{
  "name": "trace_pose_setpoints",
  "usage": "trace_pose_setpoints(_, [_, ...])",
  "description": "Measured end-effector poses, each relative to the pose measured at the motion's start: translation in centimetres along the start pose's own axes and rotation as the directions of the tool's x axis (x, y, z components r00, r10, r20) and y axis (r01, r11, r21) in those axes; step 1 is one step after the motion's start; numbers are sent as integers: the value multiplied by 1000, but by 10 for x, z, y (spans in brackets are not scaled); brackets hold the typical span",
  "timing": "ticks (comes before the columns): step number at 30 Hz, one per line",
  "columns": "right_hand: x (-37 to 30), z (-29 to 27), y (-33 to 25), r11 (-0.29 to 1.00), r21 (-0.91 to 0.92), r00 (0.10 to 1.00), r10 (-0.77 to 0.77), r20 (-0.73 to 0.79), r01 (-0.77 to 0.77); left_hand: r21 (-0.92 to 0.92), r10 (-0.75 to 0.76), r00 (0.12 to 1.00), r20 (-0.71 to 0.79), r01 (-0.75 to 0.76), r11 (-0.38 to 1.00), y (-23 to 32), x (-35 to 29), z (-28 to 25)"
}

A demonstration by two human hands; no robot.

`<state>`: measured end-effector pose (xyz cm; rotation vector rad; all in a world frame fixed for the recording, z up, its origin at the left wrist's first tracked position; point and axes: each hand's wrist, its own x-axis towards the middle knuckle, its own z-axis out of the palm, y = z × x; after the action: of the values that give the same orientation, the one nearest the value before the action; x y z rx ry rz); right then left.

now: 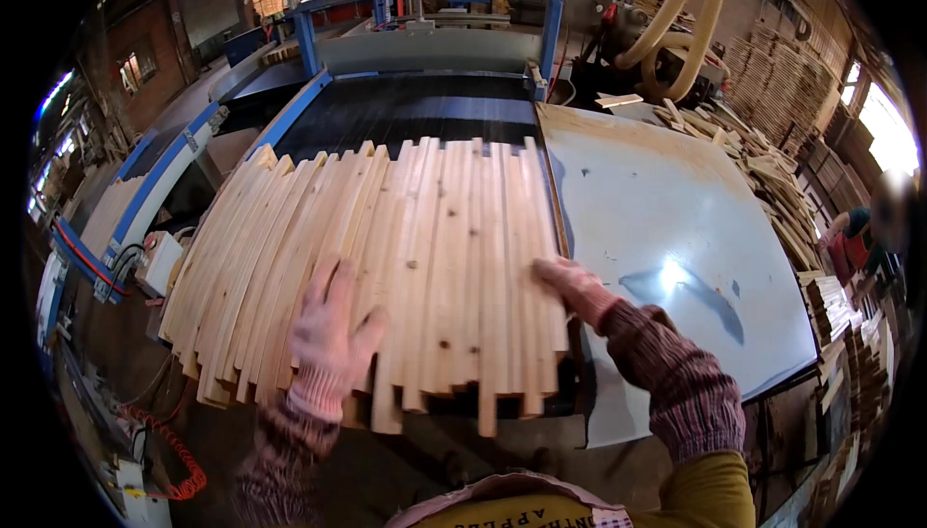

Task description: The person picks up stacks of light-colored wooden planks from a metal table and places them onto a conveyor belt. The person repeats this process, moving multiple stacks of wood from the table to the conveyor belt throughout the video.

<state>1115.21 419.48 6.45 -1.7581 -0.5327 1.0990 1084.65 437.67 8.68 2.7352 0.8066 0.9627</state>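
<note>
A wide row of pale wooden strips (pixel 444 267) lies side by side on the dark conveyor belt (pixel 415 98) in front of me, with uneven ends toward me. Gloved in pink, my left hand (pixel 333 330) rests on the strips left of the middle, its fingers spread and slightly blurred. My right hand (pixel 572 289), also gloved, lies at the right edge of the row. Its fingers reach over the outermost strip, stretched out and close together; part of them is hard to make out.
A blue-framed machine (pixel 430 45) spans the belt's far end. To the right is a pale, shiny tabletop (pixel 676 238), with a heap of loose wood (pixel 763 171) beyond it. Another person (pixel 855 238) is at the far right. A red coiled hose (pixel 183 460) hangs at lower left.
</note>
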Motion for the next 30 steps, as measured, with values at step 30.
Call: trace_pose_setpoints(30, [-203, -101, 138, 913, -47, 907, -407, -104, 404, -798, 419, 908, -7, -257, 545, 366, -94, 77])
